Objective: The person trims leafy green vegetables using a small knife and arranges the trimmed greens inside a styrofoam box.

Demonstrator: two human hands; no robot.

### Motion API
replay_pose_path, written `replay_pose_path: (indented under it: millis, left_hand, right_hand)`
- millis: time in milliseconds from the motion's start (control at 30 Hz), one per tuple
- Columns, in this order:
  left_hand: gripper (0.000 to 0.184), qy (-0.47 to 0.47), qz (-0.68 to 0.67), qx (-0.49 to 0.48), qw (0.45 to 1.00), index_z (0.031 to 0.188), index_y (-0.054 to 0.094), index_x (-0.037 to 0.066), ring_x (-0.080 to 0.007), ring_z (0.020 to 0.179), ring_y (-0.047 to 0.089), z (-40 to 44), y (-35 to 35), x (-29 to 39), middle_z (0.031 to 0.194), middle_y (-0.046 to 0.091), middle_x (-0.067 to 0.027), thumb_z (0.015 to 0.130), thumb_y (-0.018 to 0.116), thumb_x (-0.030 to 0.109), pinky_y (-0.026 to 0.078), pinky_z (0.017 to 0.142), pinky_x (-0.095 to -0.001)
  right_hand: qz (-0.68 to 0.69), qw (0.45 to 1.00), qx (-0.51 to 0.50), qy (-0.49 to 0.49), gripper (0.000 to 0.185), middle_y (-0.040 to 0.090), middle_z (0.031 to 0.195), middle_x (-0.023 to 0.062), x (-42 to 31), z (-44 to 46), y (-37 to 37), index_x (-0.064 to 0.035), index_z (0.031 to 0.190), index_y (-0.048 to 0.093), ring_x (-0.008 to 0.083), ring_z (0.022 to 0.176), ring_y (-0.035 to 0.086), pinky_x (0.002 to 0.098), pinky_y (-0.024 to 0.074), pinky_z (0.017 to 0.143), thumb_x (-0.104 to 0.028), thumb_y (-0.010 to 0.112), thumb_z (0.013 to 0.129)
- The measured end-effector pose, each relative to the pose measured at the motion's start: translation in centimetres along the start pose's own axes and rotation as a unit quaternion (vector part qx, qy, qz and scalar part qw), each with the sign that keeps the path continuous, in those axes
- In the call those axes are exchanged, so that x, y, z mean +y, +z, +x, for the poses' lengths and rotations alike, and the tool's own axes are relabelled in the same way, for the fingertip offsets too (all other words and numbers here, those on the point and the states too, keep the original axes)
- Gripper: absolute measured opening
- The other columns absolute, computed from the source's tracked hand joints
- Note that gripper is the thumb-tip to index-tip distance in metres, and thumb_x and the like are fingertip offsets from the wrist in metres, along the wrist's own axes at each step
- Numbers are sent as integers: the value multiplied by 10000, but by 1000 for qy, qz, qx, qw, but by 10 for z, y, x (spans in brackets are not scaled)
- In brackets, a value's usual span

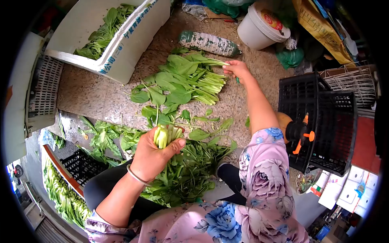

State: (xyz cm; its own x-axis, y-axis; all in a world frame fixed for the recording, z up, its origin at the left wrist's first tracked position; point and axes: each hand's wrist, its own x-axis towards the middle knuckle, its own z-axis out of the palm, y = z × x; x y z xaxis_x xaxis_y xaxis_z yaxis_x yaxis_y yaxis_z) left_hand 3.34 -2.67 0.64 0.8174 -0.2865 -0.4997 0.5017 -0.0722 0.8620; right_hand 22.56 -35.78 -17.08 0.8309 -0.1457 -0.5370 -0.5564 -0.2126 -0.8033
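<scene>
My left hand is wrapped round a bunch of leafy green stems, their pale cut ends pointing up. Farther off, a pile of leafy greens lies on the stone counter with its stems toward the right. At the pile's far right, my right hand pinches the stem end of one leafy green. A small green object shows under the right fingers; its kind is unclear. Loose leaves are scattered on the counter's near edge, between my two hands.
A white foam box with greens stands at the back left. Behind the pile lie a wrapped roll and a white bucket. Black crates stand at the right. More greens are heaped below the counter; a full crate is lower left.
</scene>
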Motion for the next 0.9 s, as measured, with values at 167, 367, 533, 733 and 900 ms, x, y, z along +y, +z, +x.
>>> replay_pose_path:
  millis: [167,367,533,733,900]
  left_hand:
    - [161,39,25,40,998,789,557,23,-57,564,482,1,0,-2,646,558,11,758,693,103,413,528,-215]
    - [192,130,46,58,989,779,565,20,-61,606,505,-7,-3,15,686,587,0,726,721,118,438,568,-233]
    - [195,303,258,145,906,797,556,39,-181,618,543,-18,-3,19,752,617,-62,709,715,110,448,603,-280]
    - [281,467,189,15,864,820,497,30,-162,689,563,-37,16,10,794,605,-43,669,734,42,455,643,-281]
    - [227,212,-50,-167,962,844,500,49,-31,678,458,-48,17,8,723,515,42,732,694,11,425,597,-200]
  right_hand:
    - [15,997,56,-55,170,616,723,43,-34,-22,24,-1,896,599,108,579,581,230,437,502,-113,650,780]
    - [-87,954,30,-285,155,602,710,30,-101,-115,36,14,838,589,83,583,550,223,436,543,-119,644,780]
    - [-218,931,-24,-292,161,588,729,6,-126,-263,53,8,901,599,51,611,515,190,413,563,-89,656,785]
    - [-18,970,-99,-223,142,602,770,3,-84,-357,76,4,875,587,52,667,533,196,444,600,-82,655,785]
    - [107,970,-100,-194,228,589,804,32,-71,-376,82,14,1015,576,57,612,505,182,413,536,-131,604,842]
